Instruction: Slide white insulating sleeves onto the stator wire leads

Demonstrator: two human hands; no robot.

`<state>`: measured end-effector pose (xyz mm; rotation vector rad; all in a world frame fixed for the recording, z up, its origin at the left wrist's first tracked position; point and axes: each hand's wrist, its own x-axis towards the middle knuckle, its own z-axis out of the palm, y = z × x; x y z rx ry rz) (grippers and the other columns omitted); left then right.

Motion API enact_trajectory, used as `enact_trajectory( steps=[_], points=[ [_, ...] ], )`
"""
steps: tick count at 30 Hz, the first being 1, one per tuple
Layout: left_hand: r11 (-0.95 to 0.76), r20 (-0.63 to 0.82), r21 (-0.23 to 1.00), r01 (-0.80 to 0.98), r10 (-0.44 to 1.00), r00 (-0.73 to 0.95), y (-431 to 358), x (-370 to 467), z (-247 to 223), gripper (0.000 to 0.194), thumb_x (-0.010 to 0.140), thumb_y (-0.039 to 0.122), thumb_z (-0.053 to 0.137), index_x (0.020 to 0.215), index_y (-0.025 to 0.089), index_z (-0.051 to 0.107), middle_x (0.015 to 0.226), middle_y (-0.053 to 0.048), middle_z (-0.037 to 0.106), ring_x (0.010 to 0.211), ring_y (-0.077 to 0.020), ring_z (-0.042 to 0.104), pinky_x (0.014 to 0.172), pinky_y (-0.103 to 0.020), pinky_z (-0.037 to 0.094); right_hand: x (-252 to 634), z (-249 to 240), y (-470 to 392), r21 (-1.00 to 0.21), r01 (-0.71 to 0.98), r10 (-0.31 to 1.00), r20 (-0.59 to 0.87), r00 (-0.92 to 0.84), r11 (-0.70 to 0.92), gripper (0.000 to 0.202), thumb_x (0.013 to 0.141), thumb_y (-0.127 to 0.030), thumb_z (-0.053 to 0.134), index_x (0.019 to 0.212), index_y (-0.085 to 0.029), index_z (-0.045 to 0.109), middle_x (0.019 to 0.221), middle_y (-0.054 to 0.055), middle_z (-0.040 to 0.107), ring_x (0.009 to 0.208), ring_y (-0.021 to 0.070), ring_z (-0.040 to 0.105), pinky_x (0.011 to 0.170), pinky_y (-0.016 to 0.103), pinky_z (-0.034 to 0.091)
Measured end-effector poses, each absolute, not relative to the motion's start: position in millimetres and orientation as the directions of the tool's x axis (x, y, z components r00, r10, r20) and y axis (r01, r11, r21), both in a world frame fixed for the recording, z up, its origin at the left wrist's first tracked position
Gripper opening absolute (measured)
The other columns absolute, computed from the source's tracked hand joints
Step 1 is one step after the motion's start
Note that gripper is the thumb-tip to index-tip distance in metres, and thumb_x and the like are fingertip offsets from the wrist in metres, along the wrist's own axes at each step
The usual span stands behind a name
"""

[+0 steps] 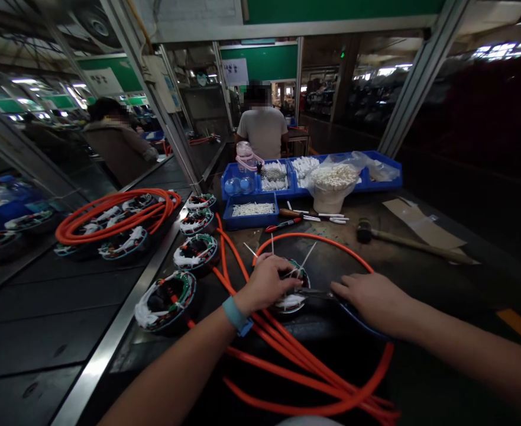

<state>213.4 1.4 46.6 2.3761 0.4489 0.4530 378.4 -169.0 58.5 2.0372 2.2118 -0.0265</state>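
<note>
A round motor stator (290, 303) with white lacing and green and red wires lies on the dark bench in front of me. Several thin white cable ties (308, 254) stick up from it. My left hand (269, 282), a light-blue band on its wrist, rests over the stator's left side, thumb and fingers closed on a cable tie. From the right, my right hand (369, 299) grips blue-handled scissors (317, 293), their metal tips reaching the stator near my left thumb. The palm hides most of the handles. Orange cable (317, 235) loops around the stator.
More wired stators (166, 302) line the bench's left side. Beyond them, a coiled orange cable (109, 234) lies over others on a conveyor (56, 307). Blue bins (229, 222) hold white pieces. A hammer (411, 244), cardboard (424, 223) and marker (282, 225) lie around. Two people sit ahead.
</note>
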Motion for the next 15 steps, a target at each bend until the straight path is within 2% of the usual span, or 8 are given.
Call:
enact_trajectory(
  steps=[4, 6, 8, 10, 13, 15],
  points=[
    [-0.681, 0.244, 0.71, 0.181, 0.479, 0.843, 0, 204, 45, 0.008, 0.067, 0.019, 0.076, 0.067, 0.02, 0.068, 0.072, 0.002, 0.07, 0.078, -0.0164, 0.062, 0.086, -0.034, 0.042, 380, 47, -162, 0.137, 0.976, 0.983, -0.093, -0.157, 0.169, 0.026, 0.08, -0.007, 0.044, 0.097, -0.018, 0.059, 0.079, 0.007, 0.063, 0.07, 0.0229, 0.06, 0.059, 0.03, 0.039],
    [-0.629, 0.268, 0.757, 0.176, 0.545, 0.794, 0, 198, 45, 0.006, 0.069, 0.018, 0.073, 0.067, 0.018, 0.067, 0.072, 0.001, 0.069, 0.076, -0.0165, 0.062, 0.079, -0.031, 0.045, 387, 38, -168, 0.137, 0.98, 0.987, -0.094, -0.132, 0.144, 0.028, 0.081, -0.006, 0.042, 0.1, -0.017, 0.059, 0.082, 0.008, 0.064, 0.071, 0.0221, 0.061, 0.06, 0.03, 0.04],
    [-0.589, 0.282, 0.791, 0.164, 0.59, 0.757, 1, 197, 47, 0.004, 0.072, 0.017, 0.07, 0.075, 0.018, 0.068, 0.076, 0.0, 0.069, 0.076, -0.0163, 0.062, 0.075, -0.029, 0.047, 394, 29, -176, 0.127, 0.99, 0.996, -0.075, -0.048, 0.057, 0.03, 0.084, -0.007, 0.04, 0.104, -0.018, 0.058, 0.086, 0.008, 0.064, 0.073, 0.0212, 0.061, 0.061, 0.029, 0.04],
    [-0.594, 0.296, 0.791, 0.147, 0.581, 0.758, 4, 203, 53, 0.021, 0.073, 0.017, 0.068, 0.095, 0.018, 0.068, 0.079, 0.0, 0.069, 0.078, -0.0159, 0.063, 0.078, -0.028, 0.048, 399, 23, -180, 0.117, 0.991, 0.997, -0.041, 0.064, -0.059, 0.031, 0.086, -0.008, 0.038, 0.108, -0.017, 0.057, 0.089, 0.008, 0.064, 0.076, 0.0207, 0.061, 0.062, 0.029, 0.041],
    [-0.669, 0.282, 0.726, 0.16, 0.501, 0.818, 11, 224, 61, 0.05, 0.073, 0.018, 0.068, 0.122, 0.019, 0.056, 0.079, 0.002, 0.069, 0.08, -0.0162, 0.063, 0.083, -0.03, 0.046, 397, 16, -172, 0.109, 0.983, 0.989, 0.008, 0.146, -0.146, 0.033, 0.086, -0.006, 0.037, 0.111, -0.016, 0.056, 0.091, 0.009, 0.064, 0.082, 0.0207, 0.061, 0.066, 0.028, 0.042],
    [-0.71, 0.251, 0.684, 0.165, 0.442, 0.861, 15, 241, 63, 0.046, 0.072, 0.02, 0.069, 0.117, 0.019, 0.06, 0.077, 0.002, 0.069, 0.078, -0.0168, 0.063, 0.08, -0.029, 0.047, 393, 10, -162, 0.12, 0.984, 0.991, 0.03, 0.13, -0.132, 0.033, 0.085, -0.006, 0.038, 0.111, -0.016, 0.057, 0.091, 0.008, 0.064, 0.082, 0.0206, 0.061, 0.066, 0.028, 0.042]
  ],
)
